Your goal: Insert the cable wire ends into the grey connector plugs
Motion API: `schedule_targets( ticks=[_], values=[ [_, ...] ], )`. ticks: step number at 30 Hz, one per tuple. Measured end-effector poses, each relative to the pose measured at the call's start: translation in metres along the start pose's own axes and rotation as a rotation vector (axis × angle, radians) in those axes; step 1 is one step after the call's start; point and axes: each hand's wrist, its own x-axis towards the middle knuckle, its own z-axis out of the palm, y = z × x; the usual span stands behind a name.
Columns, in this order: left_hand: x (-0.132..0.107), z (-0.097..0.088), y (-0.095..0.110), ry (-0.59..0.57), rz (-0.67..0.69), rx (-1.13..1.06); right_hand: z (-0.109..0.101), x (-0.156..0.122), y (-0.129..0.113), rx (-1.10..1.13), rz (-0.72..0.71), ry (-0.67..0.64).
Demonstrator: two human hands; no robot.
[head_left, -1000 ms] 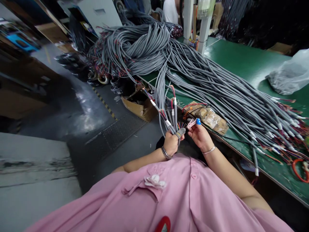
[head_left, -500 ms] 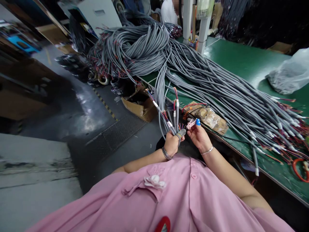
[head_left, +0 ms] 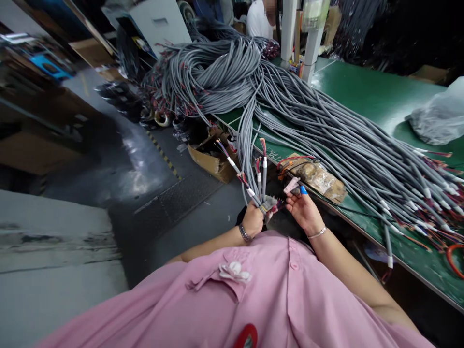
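Note:
My left hand [head_left: 253,220] is closed around several grey cables [head_left: 259,186], whose white-banded ends stick up with coloured wires bare at the tips. A grey wrap with a yellowish band [head_left: 267,205] covers its thumb area. Beside that wrap, a spray of thin coloured wires [head_left: 278,205] points toward my right hand [head_left: 303,209]. The right hand, a blue cover on its thumb, pinches a small pale pink tool [head_left: 291,185]; its exact kind is unclear. A gap separates the tool from the wires.
A large heap of grey cables [head_left: 217,72] lies across the green table [head_left: 362,92]. A taped cardboard piece [head_left: 319,179] sits at its near edge. An open cardboard box [head_left: 210,162] stands below. A plastic bag [head_left: 440,116] is at right, and a person in white [head_left: 258,19] at the back.
My right hand has drawn back to the right with the pink tool, away from the wire tips. My left hand has turned slightly, so the thin wires now point right. The view has shifted a little.

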Motion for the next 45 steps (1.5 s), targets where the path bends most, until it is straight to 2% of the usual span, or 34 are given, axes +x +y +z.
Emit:
schedule_targets(
  ticks=[3,7,10,14,17,20,22,27,31,33,35,36,38,40,43,45],
  values=[
    [0.002,-0.003,0.001,-0.070,-0.005,0.016,-0.002,-0.006,0.001,-0.128,-0.107,0.022],
    [0.003,-0.007,0.001,-0.171,0.018,0.043,0.002,-0.021,-0.004,-0.450,-0.282,0.047],
    [0.000,-0.010,0.002,-0.229,0.003,0.087,0.011,-0.037,-0.008,-0.706,-0.364,-0.053],
    [-0.008,-0.013,0.003,-0.372,0.019,0.184,0.025,-0.057,-0.012,-0.786,-0.431,-0.158],
    [-0.013,-0.015,0.003,-0.481,0.082,0.264,0.030,-0.065,-0.013,-0.914,-0.486,-0.169],
    [-0.015,-0.018,0.006,-0.539,0.136,0.304,0.027,-0.068,-0.014,-1.087,-0.576,-0.140],
    [-0.016,-0.023,0.008,-0.532,0.163,0.296,0.022,-0.069,-0.013,-1.109,-0.613,-0.110],
    [-0.024,-0.040,0.011,-0.349,0.236,0.208,0.005,-0.075,-0.021,-1.118,-0.660,-0.006],
    [-0.033,-0.061,0.011,-0.239,0.164,0.145,-0.009,-0.081,-0.041,-1.342,-0.815,0.051],
    [-0.035,-0.070,0.013,-0.156,0.128,0.152,-0.012,-0.078,-0.047,-1.509,-0.890,-0.005],
    [-0.031,-0.075,0.015,-0.096,0.120,0.160,-0.009,-0.072,-0.044,-1.629,-0.880,-0.145],
    [-0.028,-0.074,0.017,-0.090,0.124,0.149,-0.005,-0.067,-0.039,-1.650,-0.832,-0.236],
    [-0.020,-0.066,0.019,-0.128,0.123,0.100,0.006,-0.058,-0.023,-1.629,-0.722,-0.373],
    [-0.012,-0.052,0.020,-0.200,0.092,0.075,0.017,-0.050,-0.002,-1.535,-0.580,-0.449],
    [-0.004,-0.029,0.018,-0.279,0.050,0.078,0.025,-0.043,0.021,-1.395,-0.465,-0.422],
    [-0.001,-0.018,0.016,-0.292,0.035,0.080,0.024,-0.040,0.029,-1.363,-0.433,-0.338]
  ],
)
